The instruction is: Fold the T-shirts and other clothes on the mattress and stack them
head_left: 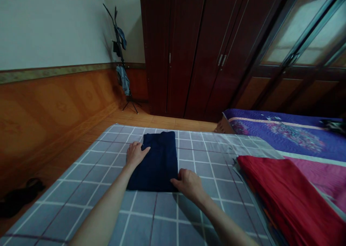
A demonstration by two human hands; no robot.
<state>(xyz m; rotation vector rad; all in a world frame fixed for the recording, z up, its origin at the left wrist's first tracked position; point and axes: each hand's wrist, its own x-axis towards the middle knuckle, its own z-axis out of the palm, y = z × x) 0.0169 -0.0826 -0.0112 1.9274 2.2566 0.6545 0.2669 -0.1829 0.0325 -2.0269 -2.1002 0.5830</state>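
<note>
Pinching navy cloth [159, 163]: right hand [188, 184]; left hand [136, 154] (fingers spread) touches its edge.

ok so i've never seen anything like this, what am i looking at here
There is no machine: this is one picture, from a camera on a person's head, looking forward and down past their own bare hands. The surface is covered by a grey checked cloth. On it lies a folded dark blue cloth item. The left hand rests at its left edge, the right hand at its near right corner, fingers touching it. Further right lies a stack of fabric with a red piece on top.
</note>
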